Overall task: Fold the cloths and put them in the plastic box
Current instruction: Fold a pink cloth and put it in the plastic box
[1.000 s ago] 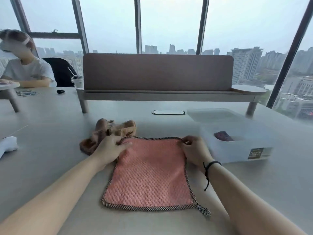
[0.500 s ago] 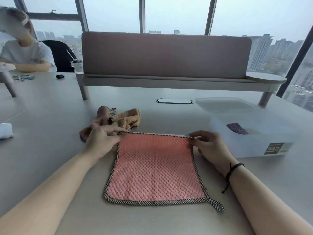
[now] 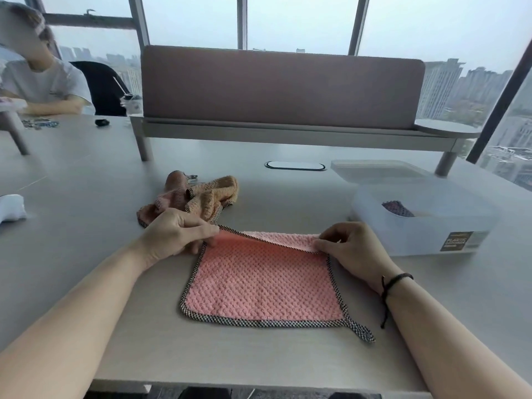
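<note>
A pink waffle cloth (image 3: pixel 264 279) with a checked border lies flat on the table in front of me. My left hand (image 3: pixel 175 234) pinches its far left corner and my right hand (image 3: pixel 349 244) pinches its far right corner. The far edge is lifted and curled toward me. A crumpled heap of pink and tan cloths (image 3: pixel 193 197) lies just behind my left hand. The translucent plastic box (image 3: pixel 423 226) stands open to the right, with a dark folded cloth (image 3: pixel 397 208) inside.
The box lid (image 3: pixel 377 169) lies behind the box. A desk divider on a raised shelf (image 3: pixel 282 87) crosses the back of the table. A person sits at the far left. A white object (image 3: pixel 11 207) lies at the left edge.
Both hands have pinched the cloth's far corners and raised the far edge off the table, starting to roll it toward me. The camera has tilted down slightly.
</note>
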Motion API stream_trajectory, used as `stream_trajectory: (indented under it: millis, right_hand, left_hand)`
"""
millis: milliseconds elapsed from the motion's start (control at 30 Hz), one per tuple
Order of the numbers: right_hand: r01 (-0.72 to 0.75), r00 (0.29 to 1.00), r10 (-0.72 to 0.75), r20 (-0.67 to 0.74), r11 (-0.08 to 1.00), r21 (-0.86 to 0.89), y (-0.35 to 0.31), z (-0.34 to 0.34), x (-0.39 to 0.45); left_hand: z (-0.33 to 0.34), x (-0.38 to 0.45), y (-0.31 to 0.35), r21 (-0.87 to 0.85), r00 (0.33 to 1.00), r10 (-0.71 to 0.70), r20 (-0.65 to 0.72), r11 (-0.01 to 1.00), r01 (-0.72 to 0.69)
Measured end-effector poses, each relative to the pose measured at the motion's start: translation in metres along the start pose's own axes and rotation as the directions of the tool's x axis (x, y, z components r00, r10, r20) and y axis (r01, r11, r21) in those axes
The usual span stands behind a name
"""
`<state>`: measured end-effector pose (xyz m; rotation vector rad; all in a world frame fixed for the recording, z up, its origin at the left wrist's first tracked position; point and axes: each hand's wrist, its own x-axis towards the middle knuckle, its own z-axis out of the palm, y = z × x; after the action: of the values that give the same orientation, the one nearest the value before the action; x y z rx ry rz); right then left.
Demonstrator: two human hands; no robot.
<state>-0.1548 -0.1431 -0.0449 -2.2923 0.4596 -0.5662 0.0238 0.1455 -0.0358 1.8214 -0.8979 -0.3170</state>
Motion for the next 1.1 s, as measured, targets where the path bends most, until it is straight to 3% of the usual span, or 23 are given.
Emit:
stream_trajectory:
  millis: [167, 333, 533, 667, 833, 1100]
  right_hand:
    - [0.025, 1.000, -0.025, 0.002, 0.999, 0.028, 0.003, 0.002, 0.001]
    - [0.056, 0.998, -0.056, 0.011, 0.998, 0.025, 0.005, 0.003, 0.003]
    - [0.087, 0.996, -0.087, 0.033, 0.996, 0.000, 0.007, 0.004, 0.004]
    - [0.093, 0.995, -0.093, 0.021, 0.995, 0.026, 0.004, 0.003, 0.002]
    - [0.099, 0.995, -0.099, 0.010, 0.995, 0.007, 0.002, 0.003, 0.002]
    - [0.091, 0.995, -0.084, 0.045, 0.982, -0.167, 0.004, 0.005, 0.002]
  left_hand:
    - [-0.004, 0.001, -0.003, -0.073, 0.996, -0.081, -0.036, 0.994, 0.078]
    - [0.004, 0.007, -0.008, -0.001, 0.973, -0.164, -0.162, 0.986, 0.166]
    - [0.002, 0.012, -0.004, -0.157, 0.954, -0.261, -0.145, 0.958, 0.238]
    - [0.006, 0.012, -0.009, -0.005, 0.944, -0.249, -0.218, 0.967, 0.254]
    - [0.008, 0.013, -0.012, 0.023, 0.939, -0.237, -0.249, 0.968, 0.250]
    - [0.010, 0.013, -0.013, 0.182, 0.945, -0.162, -0.284, 0.959, 0.219]
